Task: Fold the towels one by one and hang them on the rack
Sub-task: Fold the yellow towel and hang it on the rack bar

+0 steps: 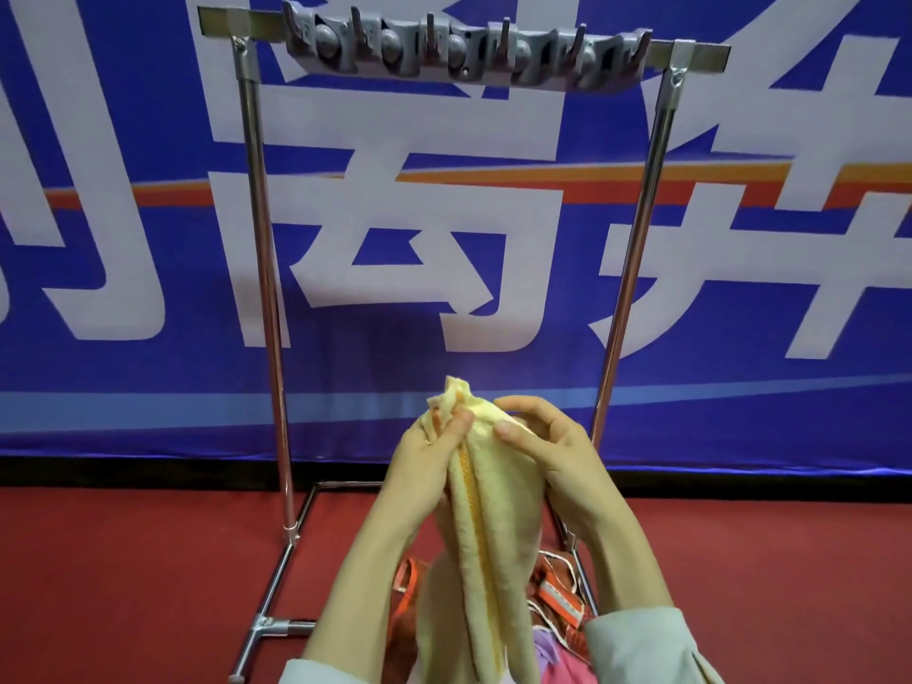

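Tall chrome tube rack (261,239) stands straight ahead, 2 upright poles, foot bars on the dark red carpet floor (123,560). Grey plastic hook strip (464,51) is fixed along the top bar, pegs pointing up, nothing hung on it. Behind the rack is a big blue banner (148,367) with an orange band and a pale blue band. The rack's right pole runs down just behind the right hand.

Heap of other towels (557,594) lies low between the forearms, at the rack's base: orange-red cloth with white edging, plus pink and lilac cloth near the bottom edge. The held towel covers most of the heap.

Writing: huge white Chinese characters on the banner, cropped by the frame and crossed by the poles, not readable as whole words. No labels seen on the towels or rack.

Pale yellow terry towel with an orange stripe (493,510) is held up in the air in front of the rack's lower half, folded lengthwise into a narrow hanging strip, well below the hook strip.

Left hand (434,451) pinches the towel's top left, thumb on the front. Right hand (548,446) grips the top right, fingers curled over the edge, thumb pressing the front. Both forearms angle up and inward; pale grey sleeves (636,649) at the bottom.
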Demonstrator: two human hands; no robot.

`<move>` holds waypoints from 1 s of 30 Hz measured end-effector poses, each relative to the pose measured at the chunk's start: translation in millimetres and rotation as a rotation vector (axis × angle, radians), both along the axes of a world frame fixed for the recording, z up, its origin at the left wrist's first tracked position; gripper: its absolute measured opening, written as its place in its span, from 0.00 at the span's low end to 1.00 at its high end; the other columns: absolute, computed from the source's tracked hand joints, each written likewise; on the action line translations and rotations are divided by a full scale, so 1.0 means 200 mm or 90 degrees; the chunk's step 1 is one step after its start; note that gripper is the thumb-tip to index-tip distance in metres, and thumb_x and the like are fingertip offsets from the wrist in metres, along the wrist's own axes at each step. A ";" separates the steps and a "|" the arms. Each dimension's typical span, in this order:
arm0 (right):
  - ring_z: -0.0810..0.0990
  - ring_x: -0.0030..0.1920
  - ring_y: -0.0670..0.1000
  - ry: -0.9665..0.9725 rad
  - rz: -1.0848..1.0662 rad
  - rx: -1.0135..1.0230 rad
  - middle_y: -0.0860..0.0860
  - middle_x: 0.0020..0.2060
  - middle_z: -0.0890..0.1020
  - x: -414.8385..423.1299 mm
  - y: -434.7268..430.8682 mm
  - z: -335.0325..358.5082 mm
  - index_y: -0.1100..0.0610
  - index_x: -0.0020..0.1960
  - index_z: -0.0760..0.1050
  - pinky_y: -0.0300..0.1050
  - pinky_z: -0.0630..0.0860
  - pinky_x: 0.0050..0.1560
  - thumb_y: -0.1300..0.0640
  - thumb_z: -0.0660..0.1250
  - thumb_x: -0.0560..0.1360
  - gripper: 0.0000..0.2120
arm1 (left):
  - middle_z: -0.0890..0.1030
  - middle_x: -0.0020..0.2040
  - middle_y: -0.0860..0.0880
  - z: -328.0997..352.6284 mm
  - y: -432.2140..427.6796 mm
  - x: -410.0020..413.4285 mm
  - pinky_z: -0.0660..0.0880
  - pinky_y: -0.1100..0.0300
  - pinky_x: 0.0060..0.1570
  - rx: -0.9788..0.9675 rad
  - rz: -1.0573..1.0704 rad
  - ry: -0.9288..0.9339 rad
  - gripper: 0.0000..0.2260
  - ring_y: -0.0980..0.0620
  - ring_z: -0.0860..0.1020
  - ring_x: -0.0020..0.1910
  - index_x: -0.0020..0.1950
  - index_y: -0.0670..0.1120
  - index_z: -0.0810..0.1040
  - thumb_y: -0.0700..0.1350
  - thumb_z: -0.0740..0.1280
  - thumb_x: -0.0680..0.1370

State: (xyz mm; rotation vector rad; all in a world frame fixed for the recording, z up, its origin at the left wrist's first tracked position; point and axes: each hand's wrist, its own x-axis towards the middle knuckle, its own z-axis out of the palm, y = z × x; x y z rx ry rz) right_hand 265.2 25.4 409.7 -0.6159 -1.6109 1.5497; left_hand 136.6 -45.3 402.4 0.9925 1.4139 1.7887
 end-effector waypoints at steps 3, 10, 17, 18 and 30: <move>0.82 0.46 0.50 -0.047 0.038 0.040 0.54 0.47 0.84 0.00 0.02 -0.03 0.58 0.52 0.81 0.45 0.78 0.50 0.58 0.72 0.73 0.09 | 0.84 0.48 0.50 0.02 0.02 0.01 0.77 0.58 0.50 0.002 0.058 0.033 0.09 0.54 0.82 0.47 0.54 0.48 0.79 0.51 0.65 0.79; 0.68 0.33 0.46 -0.248 -0.064 0.136 0.47 0.31 0.72 -0.03 0.06 -0.16 0.58 0.40 0.77 0.43 0.64 0.36 0.55 0.66 0.77 0.09 | 0.80 0.38 0.50 0.10 0.00 -0.05 0.74 0.52 0.45 0.090 0.192 -0.178 0.13 0.50 0.78 0.40 0.53 0.43 0.79 0.52 0.66 0.78; 0.74 0.38 0.45 -0.019 -0.125 0.108 0.49 0.35 0.78 0.03 -0.01 -0.04 0.58 0.43 0.78 0.39 0.71 0.41 0.63 0.66 0.76 0.04 | 0.82 0.56 0.41 0.07 -0.04 0.00 0.79 0.52 0.55 0.043 -0.035 -0.355 0.19 0.46 0.81 0.54 0.60 0.39 0.78 0.49 0.70 0.74; 0.75 0.38 0.44 0.009 -0.122 0.104 0.49 0.36 0.80 0.03 -0.03 -0.01 0.58 0.44 0.79 0.36 0.72 0.41 0.64 0.67 0.76 0.04 | 0.81 0.56 0.40 0.06 -0.05 0.01 0.78 0.52 0.55 0.029 -0.092 -0.355 0.22 0.45 0.81 0.54 0.61 0.37 0.77 0.47 0.71 0.71; 0.81 0.44 0.51 -0.007 -0.124 0.131 0.53 0.43 0.85 0.00 -0.03 0.00 0.55 0.46 0.83 0.43 0.77 0.47 0.65 0.72 0.72 0.06 | 0.84 0.49 0.39 0.04 -0.01 0.05 0.79 0.59 0.47 0.009 0.029 -0.257 0.11 0.48 0.84 0.46 0.55 0.37 0.80 0.42 0.68 0.76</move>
